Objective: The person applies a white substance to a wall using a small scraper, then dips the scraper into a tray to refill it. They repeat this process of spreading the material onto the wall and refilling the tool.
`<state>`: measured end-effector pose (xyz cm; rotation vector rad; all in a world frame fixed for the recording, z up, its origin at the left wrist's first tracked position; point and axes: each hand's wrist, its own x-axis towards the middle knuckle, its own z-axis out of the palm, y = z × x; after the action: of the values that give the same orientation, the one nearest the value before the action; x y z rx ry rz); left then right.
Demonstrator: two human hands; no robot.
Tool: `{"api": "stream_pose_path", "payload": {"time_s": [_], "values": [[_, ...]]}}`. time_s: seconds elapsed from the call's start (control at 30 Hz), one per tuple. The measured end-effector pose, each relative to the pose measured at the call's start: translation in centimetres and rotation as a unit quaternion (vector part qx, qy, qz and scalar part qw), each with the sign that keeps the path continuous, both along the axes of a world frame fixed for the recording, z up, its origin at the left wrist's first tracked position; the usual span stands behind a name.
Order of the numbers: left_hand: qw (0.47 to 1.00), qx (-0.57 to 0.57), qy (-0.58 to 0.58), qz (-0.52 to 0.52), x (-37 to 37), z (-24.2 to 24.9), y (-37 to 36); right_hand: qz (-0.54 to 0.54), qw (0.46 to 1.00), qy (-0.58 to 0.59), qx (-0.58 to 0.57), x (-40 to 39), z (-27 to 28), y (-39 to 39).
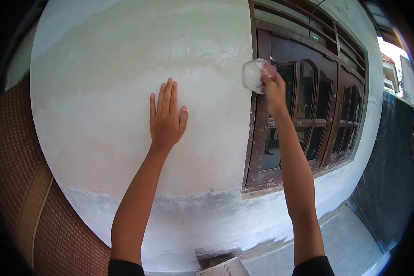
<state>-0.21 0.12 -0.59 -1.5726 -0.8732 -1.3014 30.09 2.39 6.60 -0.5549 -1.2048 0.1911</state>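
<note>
My left hand [165, 116] lies flat on the pale plastered wall [207, 152], its fingers pointing up and the thumb held apart. Higher and to the right, my right hand [275, 89] grips a roundish whitish and maroon sanding pad [254, 76] between thumb and fingers. Motion smears the pad a little. In this view it overlaps the wall's edge and the left side of the brown window frame [255, 115].
A brown wooden window [308, 101] with glass panes fills the right part of the wall. Brown woven panels [9, 133] stand at the left. A dark sheet [386, 170] hangs at the far right, above a grey floor [349, 239]. Rougher plaster [193, 202] runs along the wall's lower part.
</note>
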Motion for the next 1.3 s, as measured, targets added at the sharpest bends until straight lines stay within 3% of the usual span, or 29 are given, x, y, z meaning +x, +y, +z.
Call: {"api": "stream_pose_path", "payload": {"time_s": [0.07, 0.17, 0.2, 0.3, 0.43, 0.5, 0.57, 0.7, 0.83, 0.9, 1.0, 1.1, 1.17, 1.23, 1.3], "values": [[1.0, -0.001, -0.004, 0.011, 0.2, -0.1, 0.1, 0.049, 0.995, 0.086, 0.002, 1.5, 0.2, -0.3], [1.0, 0.001, -0.005, 0.017, 0.2, -0.1, 0.0, 0.05, 0.996, 0.046, 0.058, 0.1, -0.2, -0.1], [1.0, 0.002, -0.005, 0.016, 0.2, 0.0, 0.1, 0.04, 0.997, -0.003, 0.06, -0.9, -0.3, -0.3], [1.0, -0.001, 0.003, 0.008, 0.0, -0.1, 0.1, 0.031, 0.999, -0.004, 0.013, -0.7, -0.3, 0.4], [1.0, -0.003, -0.009, 0.017, 0.2, 0.2, 0.0, 0.078, 0.992, 0.099, 0.019, 0.8, 0.3, -1.4], [1.0, -0.006, -0.006, 0.02, 0.3, 0.0, 0.0, 0.104, 0.99, 0.087, 0.045, -0.4, 0.2, -0.6], [1.0, 0.003, 0.0, 0.011, 0.0, 0.1, 0.1, -0.025, 0.999, -0.029, -0.033, -1.9, 0.2, -0.9], [1.0, -0.008, -0.004, 0.01, 0.1, 0.1, -0.3, 0.05, 0.996, 0.073, -0.004, 1.1, 0.2, -0.8], [0.999, -0.012, -0.006, 0.03, 0.2, 0.2, -0.3, 0.043, 0.995, 0.023, 0.09, -0.9, 0.4, -0.3], [0.999, -0.014, -0.005, 0.043, 0.1, 0.1, -0.3, 0.038, 0.998, -0.008, 0.056, -1.1, 0.2, 0.0], [0.999, 0.002, -0.002, 0.046, 0.0, 0.2, -0.3, 0.032, 0.998, 0.058, 0.001, 0.7, 0.6, -0.3], [1.0, -0.019, -0.007, 0.017, 0.3, 0.1, -0.2, 0.079, 0.987, 0.137, 0.033, 0.9, 0.8, -0.9], [1.0, -0.011, -0.005, 0.019, 0.1, 0.1, 0.0, 0.07, 0.99, 0.111, 0.059, -0.9, 0.9, -0.6], [1.0, -0.013, -0.003, 0.014, 0.0, 0.1, -0.1, -0.062, 0.997, -0.022, 0.039, -2.1, 1.1, -0.5], [1.0, -0.015, 0.0, 0.01, -0.1, 0.0, -0.1, -0.054, 0.999, 0.002, 0.003, -1.5, 1.3, -0.7]]}}
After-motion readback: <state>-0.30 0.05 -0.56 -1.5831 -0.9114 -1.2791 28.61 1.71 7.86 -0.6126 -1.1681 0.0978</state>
